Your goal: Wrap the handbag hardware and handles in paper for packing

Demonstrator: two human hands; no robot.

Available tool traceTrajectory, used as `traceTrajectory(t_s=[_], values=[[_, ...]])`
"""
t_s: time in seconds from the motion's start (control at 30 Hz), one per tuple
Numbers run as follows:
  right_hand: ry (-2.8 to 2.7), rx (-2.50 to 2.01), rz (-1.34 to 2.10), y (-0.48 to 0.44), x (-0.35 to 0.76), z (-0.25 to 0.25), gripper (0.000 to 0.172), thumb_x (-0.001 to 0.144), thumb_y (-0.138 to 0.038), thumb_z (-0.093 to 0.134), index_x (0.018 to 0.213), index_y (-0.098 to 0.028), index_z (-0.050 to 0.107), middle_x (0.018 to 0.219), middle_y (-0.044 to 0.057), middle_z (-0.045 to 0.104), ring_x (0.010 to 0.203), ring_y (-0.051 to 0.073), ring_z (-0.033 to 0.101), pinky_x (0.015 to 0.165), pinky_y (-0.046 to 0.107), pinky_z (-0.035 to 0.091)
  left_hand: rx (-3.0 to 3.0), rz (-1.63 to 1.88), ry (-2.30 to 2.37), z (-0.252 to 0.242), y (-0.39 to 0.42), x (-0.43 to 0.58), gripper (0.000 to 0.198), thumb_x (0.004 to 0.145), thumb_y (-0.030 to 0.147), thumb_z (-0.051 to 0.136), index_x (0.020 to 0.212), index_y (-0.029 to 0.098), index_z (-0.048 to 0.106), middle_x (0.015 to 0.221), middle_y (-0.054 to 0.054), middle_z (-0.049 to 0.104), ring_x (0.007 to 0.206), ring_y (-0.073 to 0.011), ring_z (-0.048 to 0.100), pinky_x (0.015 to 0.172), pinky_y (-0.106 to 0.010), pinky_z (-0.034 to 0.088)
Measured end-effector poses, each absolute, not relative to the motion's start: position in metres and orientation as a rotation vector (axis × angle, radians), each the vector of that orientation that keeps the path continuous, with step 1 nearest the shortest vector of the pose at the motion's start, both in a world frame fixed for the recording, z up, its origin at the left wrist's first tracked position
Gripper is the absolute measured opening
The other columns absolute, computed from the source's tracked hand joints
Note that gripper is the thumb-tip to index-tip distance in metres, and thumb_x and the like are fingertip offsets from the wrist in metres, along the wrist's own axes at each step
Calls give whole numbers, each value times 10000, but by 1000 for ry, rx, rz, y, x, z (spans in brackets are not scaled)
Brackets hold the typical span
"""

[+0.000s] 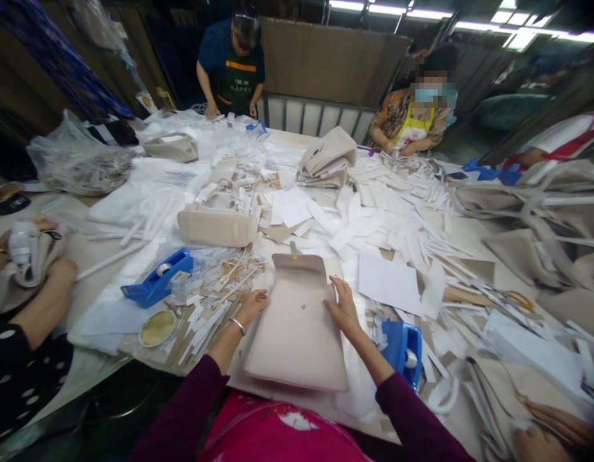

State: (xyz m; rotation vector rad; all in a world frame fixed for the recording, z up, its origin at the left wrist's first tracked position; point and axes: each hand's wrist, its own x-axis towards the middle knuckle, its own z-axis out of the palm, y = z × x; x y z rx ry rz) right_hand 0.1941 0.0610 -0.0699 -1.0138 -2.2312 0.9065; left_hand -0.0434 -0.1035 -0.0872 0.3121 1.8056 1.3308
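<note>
The beige handbag (297, 327) lies flat on the surface (470, 236), close to the person. The left hand (252, 307) and right hand (343, 309), both open, press its side edges; even pressure should keep it square. A blue tape dispenser (157, 280) sits left, and white paper strips (397, 218) lie beyond.

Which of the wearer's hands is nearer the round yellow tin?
Left. The left hand is at the beige bag's left edge, to the right of the round yellow tin; the right hand lies on the bag's right edge, farther off.
</note>
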Motion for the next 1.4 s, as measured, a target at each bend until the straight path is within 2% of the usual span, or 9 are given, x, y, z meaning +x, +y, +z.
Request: traceTrajectory(t_s=[0.2,0.33,0.53,0.67,0.73,0.83,0.93,1.1,1.4], values=[[-2229,-1253,933,84,159,-87,470,688,-243,547,1152,-168,543,1161,127,503,1107,281,434,982,443,345,432,1328,1761,-96,-82,-40,412,516,250,778,896,165,645,831,-41,615,699,-172,550,671,-270,409],[-1975,-1429,1069,85,163,-99,642,688,-307,559,1291,-137,423,1233,162,461,1034,267,508,927,416,408,546,1245,1835,-102,-69,-50,395,524,269,768,881,160,639,848,-45,602,726,-173,546,684,-269,409],[-1603,-1597,1308,63,181,-101,823,702,-390,583,1404,-171,214,1207,144,535,918,220,591,749,327,498,551,1167,1975,-102,-59,-47,310,540,282,766,773,165,598,784,-37,597,754,-192,561,690,-277,417],[-1587,-1589,1448,46,195,-95,595,720,-393,580,1252,-152,467,1085,123,598,890,228,586,751,340,490,463,1179,1899,-102,-55,-41,328,565,250,769,805,187,553,725,-19,606,735,-203,574,671,-287,429],[-1629,-1581,1429,39,199,-88,507,736,-368,568,1193,-156,519,1038,112,603,868,227,577,747,354,483,529,1112,1965,-99,-54,-38,312,604,224,743,840,187,542,743,-25,597,755,-214,574,700,-308,435],[-1854,-1499,1058,29,196,-73,459,746,-280,554,1194,-184,518,1092,107,546,959,249,521,825,409,449,795,1043,2190,-89,-54,-31,336,655,145,682,958,176,537,881,-60,575,896,-243,548,839,-373,415],[-2188,-1229,833,22,182,-64,340,746,-158,505,1074,-208,581,1055,86,528,1019,255,463,888,434,405,1221,1000,2268,-79,-52,-17,314,702,98,615,999,176,550,1008,-82,532,1023,-247,480,935,-402,368],[-2194,-1162,922,13,164,-74,392,695,-79,471,1063,-202,530,973,71,527,953,228,480,839,399,434,1422,851,1893,-80,-40,8,141,757,61,526,819,175,580,845,-28,548,843,-163,518,797,-294,436],[-2107,-1129,921,2,169,-66,356,762,-70,400,1074,-198,514,994,76,525,965,218,477,864,401,420,1546,378,2066,-75,-16,21,42,759,183,591,735,167,622,878,-81,574,928,-237,472,792,-356,377]])
